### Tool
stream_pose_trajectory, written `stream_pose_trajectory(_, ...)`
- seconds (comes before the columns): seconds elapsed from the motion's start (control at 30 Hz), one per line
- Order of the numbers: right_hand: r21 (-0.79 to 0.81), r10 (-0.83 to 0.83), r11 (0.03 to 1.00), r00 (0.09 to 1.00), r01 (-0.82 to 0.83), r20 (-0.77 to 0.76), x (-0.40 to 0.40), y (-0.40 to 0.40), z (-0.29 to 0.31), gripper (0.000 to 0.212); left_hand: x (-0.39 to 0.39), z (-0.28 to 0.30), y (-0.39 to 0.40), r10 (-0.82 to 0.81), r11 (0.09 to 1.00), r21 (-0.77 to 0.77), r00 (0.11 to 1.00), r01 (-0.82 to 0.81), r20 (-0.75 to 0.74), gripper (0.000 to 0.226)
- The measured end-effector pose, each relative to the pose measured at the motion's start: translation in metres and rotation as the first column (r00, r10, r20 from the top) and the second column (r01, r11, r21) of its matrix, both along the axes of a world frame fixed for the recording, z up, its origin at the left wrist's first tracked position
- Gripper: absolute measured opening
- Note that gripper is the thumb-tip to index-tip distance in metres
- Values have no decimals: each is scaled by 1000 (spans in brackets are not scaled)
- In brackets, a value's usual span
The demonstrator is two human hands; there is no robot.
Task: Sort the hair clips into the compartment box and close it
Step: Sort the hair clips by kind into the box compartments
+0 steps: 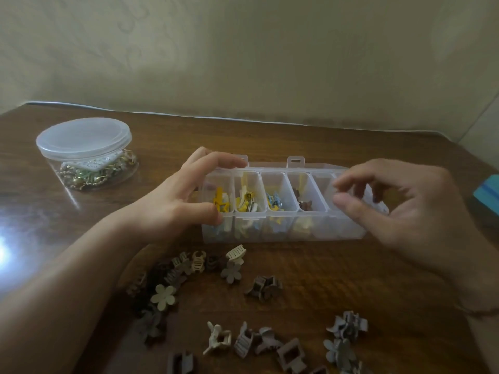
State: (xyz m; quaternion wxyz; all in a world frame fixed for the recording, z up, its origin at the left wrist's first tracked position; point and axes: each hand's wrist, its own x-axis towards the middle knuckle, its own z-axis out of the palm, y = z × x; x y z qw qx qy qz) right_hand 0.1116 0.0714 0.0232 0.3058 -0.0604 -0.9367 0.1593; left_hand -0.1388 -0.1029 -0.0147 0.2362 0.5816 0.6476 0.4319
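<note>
left hand (pixel 186 195) gripping box (pixel 283 225), right fingers (pixel 348 203) seemingly empty

Setting: a home room. Dark wood-grain worktop (pixel 324 265) stands against a cream wall (pixel 243 49) with faint swirl pattern. A lidded clear jar (pixel 86 155) of trinkets sits on it.

No readable text, labels, numbers (nothing legible anywhere), no brand marks
</note>
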Motion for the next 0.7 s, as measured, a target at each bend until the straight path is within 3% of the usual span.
stream_pose_trajectory(0.2, -46, 290, 956, 904, -290, 313, -8, -26, -11, 18, -1, -1, 0, 3, 1000, 1, 1000, -3, -14, 76)
stream_pose_trajectory(0.33, 22, 301, 939, 851, -343, 430, -23, -38, -26, 28, -1, -2, 1, 7, 1000, 8, 1000, -7, -22, 76)
stream_pose_trajectory(0.43, 48, 294, 935, 845, -350, 447, -25, -38, -31, 23, -1, -2, 1, 2, 1000, 10, 1000, -2, -20, 76)
stream_pose_trajectory(0.53, -12, 287, 953, 886, -303, 365, -18, -34, -22, 20, -2, -2, 1, -1, 1000, 6, 1000, 1, -8, 75)
stream_pose_trajectory(0.6, -144, 282, 956, 939, -257, 197, -11, -28, -13, 16, -1, -2, 1, 3, 1000, 1, 1000, -3, -3, 75)
stream_pose_trajectory(0.7, -129, 85, 987, 989, -100, -120, -9, -17, -8, 13, 0, -2, 2, -1, 1000, 4, 1000, 1, 0, 77)
